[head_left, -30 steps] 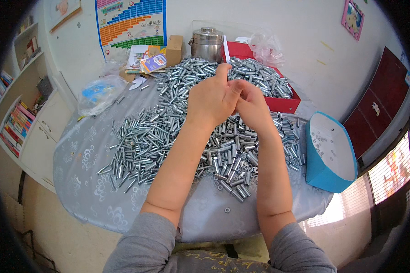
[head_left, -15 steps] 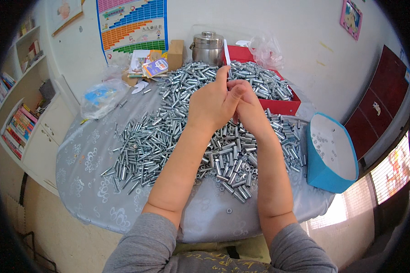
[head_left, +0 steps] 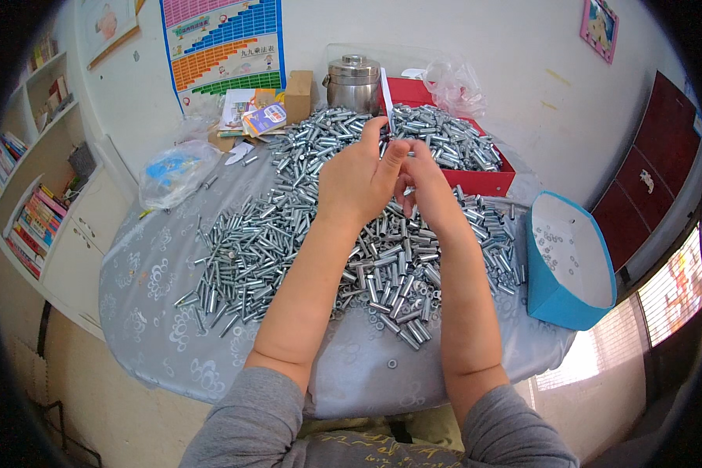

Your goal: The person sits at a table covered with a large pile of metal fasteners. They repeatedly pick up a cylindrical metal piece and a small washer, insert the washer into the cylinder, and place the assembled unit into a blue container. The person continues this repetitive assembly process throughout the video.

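Both hands are raised close together over a large heap of silvery metal bolts and tube-like sleeves [head_left: 249, 257]. My left hand [head_left: 355, 179] has its index finger pointing up and its thumb turned toward the right hand; its other fingers are curled out of sight. Beside it, my right hand [head_left: 427, 187] has bent fingers, their tips close to the left thumb. Whatever small thing is between the fingers is hidden. Under the hands, thicker sleeves [head_left: 402, 273] lie mixed with small nuts or washers, and one loose washer [head_left: 392, 363] lies nearer me.
At the right stands a blue fabric box [head_left: 569, 306] with several small rings inside. A red box [head_left: 480, 184] full of metal parts is at the back, beside a lidded steel pot [head_left: 354, 87]. Plastic bags [head_left: 178, 173] and papers lie at back left on the grey tablecloth [head_left: 164, 343].
The right hand has drawn slightly away from the left and its fingers have shifted lower, with a small gap showing between the hands. The heap looks the same.
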Demonstrator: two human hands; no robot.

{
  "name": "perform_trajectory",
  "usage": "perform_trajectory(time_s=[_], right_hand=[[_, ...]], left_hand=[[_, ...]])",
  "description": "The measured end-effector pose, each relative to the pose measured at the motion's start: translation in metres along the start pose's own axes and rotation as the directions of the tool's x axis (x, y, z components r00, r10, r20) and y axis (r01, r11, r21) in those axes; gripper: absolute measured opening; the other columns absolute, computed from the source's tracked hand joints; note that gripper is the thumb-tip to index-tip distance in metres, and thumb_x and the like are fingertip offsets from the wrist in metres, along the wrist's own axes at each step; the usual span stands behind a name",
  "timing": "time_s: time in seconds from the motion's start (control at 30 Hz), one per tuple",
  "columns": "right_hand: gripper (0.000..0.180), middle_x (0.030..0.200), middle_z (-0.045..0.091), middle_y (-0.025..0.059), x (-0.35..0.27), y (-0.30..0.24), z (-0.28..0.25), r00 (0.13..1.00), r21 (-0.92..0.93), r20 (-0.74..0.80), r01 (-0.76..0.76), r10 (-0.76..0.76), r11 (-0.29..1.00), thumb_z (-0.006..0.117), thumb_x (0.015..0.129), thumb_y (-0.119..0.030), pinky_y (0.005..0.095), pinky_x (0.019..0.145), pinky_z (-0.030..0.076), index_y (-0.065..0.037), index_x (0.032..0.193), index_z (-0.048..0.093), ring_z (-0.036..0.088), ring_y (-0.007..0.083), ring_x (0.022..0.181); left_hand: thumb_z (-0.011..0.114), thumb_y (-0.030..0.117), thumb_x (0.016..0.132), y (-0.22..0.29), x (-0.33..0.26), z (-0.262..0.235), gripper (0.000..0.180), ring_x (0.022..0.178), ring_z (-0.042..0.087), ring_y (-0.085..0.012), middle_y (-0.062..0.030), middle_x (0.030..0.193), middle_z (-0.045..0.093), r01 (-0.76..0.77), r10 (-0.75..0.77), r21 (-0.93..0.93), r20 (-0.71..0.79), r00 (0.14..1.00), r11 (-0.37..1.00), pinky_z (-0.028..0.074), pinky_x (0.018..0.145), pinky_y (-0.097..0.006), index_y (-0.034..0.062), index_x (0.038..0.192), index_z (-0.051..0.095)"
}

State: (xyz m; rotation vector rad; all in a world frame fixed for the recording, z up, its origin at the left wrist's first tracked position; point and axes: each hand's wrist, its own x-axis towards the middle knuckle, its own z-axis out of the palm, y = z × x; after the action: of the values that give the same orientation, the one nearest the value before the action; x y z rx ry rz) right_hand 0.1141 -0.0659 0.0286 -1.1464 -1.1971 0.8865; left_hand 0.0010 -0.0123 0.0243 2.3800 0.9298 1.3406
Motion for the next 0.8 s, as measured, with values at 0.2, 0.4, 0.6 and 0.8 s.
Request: perform_trajectory(time_s=[0.2,0.4,0.6,0.8], right_hand=[[0.029,0.075,0.053,0.0040,0.000,0.003,0.007,0.990,-0.058,-0.058,0.129,-0.132,0.990,0.046,0.086,-0.017,0.0213,0.046,0.036,0.002,0.108,0.046,0.045,0.0071,0.057],[0.027,0.070,0.050,0.0024,0.004,0.007,0.002,0.996,-0.011,-0.010,0.086,-0.086,0.996,0.045,0.087,-0.021,0.0214,0.040,0.032,0.001,0.102,0.050,0.043,0.0071,0.051],[0.026,0.069,0.051,0.0040,0.009,0.013,0.001,0.999,0.003,0.039,0.027,-0.028,1.000,0.041,0.083,-0.015,0.0233,0.032,0.032,0.001,0.101,0.050,0.041,0.0081,0.041],[0.031,0.071,0.055,0.0062,0.010,0.017,0.001,1.000,-0.093,0.014,0.020,-0.019,0.995,0.043,0.088,-0.027,0.0282,0.052,0.044,0.001,0.101,0.052,0.053,0.0156,0.057]], left_hand=[[0.011,0.064,0.086,0.002,0.000,0.006,0.074,0.073,0.061,-0.0335,-0.0132,0.071,0.063,-0.038,0.037,-0.010,-0.026,0.999,0.999,0.045,0.060,-0.040,0.0064,0.121,0.044],[0.015,0.063,0.087,0.004,0.000,0.005,0.073,0.069,0.061,-0.0328,-0.0124,0.069,0.062,0.000,-0.001,-0.011,-0.049,0.999,1.000,0.045,0.059,-0.041,0.0045,0.119,0.045],[0.021,0.063,0.087,0.001,0.000,0.002,0.074,0.068,0.062,-0.0334,-0.0159,0.070,0.063,-0.009,0.007,-0.053,-0.039,0.999,0.999,0.047,0.057,-0.041,0.0004,0.116,0.047],[0.021,0.063,0.086,0.000,0.000,0.001,0.074,0.069,0.062,-0.0342,-0.0172,0.070,0.063,-0.001,-0.001,-0.047,-0.051,0.999,0.999,0.047,0.058,-0.041,-0.0002,0.115,0.048]])
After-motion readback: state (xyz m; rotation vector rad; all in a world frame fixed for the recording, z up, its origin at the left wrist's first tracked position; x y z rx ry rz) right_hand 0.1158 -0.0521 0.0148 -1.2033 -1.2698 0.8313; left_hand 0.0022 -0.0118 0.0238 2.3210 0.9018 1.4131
